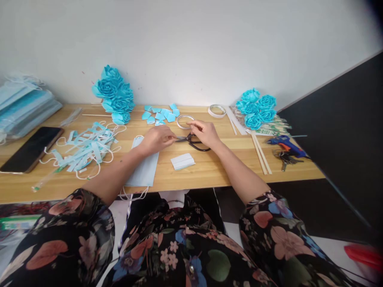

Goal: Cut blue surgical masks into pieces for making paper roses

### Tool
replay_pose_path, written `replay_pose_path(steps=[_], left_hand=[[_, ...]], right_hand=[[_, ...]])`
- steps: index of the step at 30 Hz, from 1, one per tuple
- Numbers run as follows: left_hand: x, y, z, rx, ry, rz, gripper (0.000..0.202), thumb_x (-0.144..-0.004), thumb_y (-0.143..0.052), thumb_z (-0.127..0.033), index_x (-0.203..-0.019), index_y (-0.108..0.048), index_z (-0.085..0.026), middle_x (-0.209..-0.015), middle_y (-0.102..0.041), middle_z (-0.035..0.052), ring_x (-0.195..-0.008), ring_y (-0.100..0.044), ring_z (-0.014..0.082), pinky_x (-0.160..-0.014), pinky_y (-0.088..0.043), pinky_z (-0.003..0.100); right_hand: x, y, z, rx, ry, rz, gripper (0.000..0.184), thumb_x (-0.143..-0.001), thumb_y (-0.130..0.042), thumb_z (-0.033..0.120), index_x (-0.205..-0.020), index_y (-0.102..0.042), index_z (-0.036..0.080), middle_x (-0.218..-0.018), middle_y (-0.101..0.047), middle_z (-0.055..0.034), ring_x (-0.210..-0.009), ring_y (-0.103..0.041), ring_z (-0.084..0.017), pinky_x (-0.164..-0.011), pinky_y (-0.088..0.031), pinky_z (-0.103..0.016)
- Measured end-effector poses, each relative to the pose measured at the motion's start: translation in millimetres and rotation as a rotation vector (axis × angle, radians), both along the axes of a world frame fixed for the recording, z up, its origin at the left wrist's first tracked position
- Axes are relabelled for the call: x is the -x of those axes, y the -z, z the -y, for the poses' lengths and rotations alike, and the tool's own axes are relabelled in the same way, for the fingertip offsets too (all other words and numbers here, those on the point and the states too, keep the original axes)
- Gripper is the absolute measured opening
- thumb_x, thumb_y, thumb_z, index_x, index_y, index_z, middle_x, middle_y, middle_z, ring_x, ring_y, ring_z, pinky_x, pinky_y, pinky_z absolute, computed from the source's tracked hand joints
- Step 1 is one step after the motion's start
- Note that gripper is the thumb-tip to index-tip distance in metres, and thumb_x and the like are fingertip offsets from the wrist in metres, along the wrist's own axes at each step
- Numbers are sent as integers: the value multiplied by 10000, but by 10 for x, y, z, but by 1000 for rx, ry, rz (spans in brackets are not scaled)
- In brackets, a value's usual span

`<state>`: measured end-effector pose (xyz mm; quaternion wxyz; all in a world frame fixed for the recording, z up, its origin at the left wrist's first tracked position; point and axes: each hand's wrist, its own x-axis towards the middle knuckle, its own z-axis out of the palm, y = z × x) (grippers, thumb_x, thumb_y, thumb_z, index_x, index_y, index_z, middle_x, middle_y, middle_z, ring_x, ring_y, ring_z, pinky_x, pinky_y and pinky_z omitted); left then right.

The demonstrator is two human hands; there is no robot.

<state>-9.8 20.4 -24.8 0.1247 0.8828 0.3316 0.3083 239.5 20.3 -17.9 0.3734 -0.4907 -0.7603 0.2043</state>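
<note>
Two bare hands meet over black-handled scissors on a pale wooden table

The left hand [157, 139] lies on a flat blue face mask [143, 167], its fingertips pinched together at the steel blade tips of the scissors [196, 143]. The right hand [205, 133] curls loosely over the pivot; whether it grips is unclear. The looped handles lie empty, and a thin tape ring [184, 120] sits just behind.

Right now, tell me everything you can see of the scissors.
The scissors have black looped handles and short grey metal blades. They lie low on the wooden table, blades pointing toward the left hand, whose fingers meet the blade tips. The right hand covers the handles' upper part; its grip is hidden.
</note>
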Motion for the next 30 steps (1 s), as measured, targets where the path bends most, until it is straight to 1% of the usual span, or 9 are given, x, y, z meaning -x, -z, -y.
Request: replay_pose_path(steps=[4, 9, 13, 17, 21, 24, 27, 29, 30], left_hand=[[-34, 96, -26, -36, -38, -67, 217, -904, -602, -349, -888, -760, -202, -825, -741, 83, -798, -644, 220, -725, -434, 329], [-34, 156, -68, -2, -18, -73, 215, -909, -585, -308, -851, -755, -190, -830, -743, 88, -803, -650, 225, -726, -428, 329], [-47, 146, -61, 31, -29, -60, 183, -881, -583, -265, -815, -738, -194, -792, -717, 75, -773, -623, 213, -706, -408, 317], [-82, 130, -38, 66, -99, -80, 132, -822, -584, -214, -752, -691, -182, -706, -649, 53, -690, -551, 191, -658, -358, 306], [-74, 73, -48, 151, -187, -19, 128, -819, -582, -248, -760, -668, -174, -695, -629, 38, -659, -520, 173, -638, -343, 293], [58, -154, -70, 175, -312, 60, 173, -843, -543, -261, -796, -673, -157, -735, -661, 41, -682, -550, 168, -654, -373, 284], [329, -600, -41, 161, -494, 31, 218, -868, -532, -274, -868, -697, -133, -827, -706, 58, -750, -582, 173, -692, -394, 276], [563, -926, 17, 142, -607, -113, 255, -893, -531, -289, -953, -713, -122, -894, -718, 63, -801, -583, 170, -738, -391, 273], [689, -1060, 51, 99, -702, -187, 281, -909, -521, -310, -980, -714, -119, -901, -712, 59, -814, -564, 166, -768, -385, 274]], right_hand=[[7, -41, 30, 18, -11, 96, 318, -928, -544, 208, -1153, -769, 201, -830, -793, -31, -804, -718, -189, -757, -482, -268], [13, -45, 31, 37, -24, 158, 312, -925, -549, 189, -1137, -776, 218, -834, -800, -26, -819, -724, -198, -769, -477, -283], [6, -17, 7, 42, -29, 171, 304, -927, -552, 213, -1131, -775, 239, -837, -803, -19, -807, -723, -201, -741, -477, -287], [-1, 12, -14, 46, -28, 167, 303, -925, -556, 211, -1130, -777, 232, -845, -804, -21, -810, -721, -198, -726, -472, -280], [-2, 24, -26, 58, -34, 165, 299, -927, -555, 204, -1126, -778, 216, -838, -804, -21, -801, -720, -189, -716, -468, -269], [-1, 32, -33, 66, -20, 169, 286, -933, -561, 223, -1115, -781, 220, -816, -803, -16, -792, -725, -190, -710, -467, -268], [2, 43, -39, 83, -6, 169, 289, -938, -556, 232, -1118, -782, 222, -809, -803, -20, -779, -731, -193, -711, -478, -271], [5, 46, -41, 99, -10, 152, 294, -942, -549, 234, -1122, -781, 213, -818, -804, -28, -786, -737, -196, -720, -490, -273], [7, 46, -41, 103, -11, 145, 295, -944, -546, 237, -1121, -781, 209, -822, -805, -31, -790, -739, -198, -724, -495, -275]])
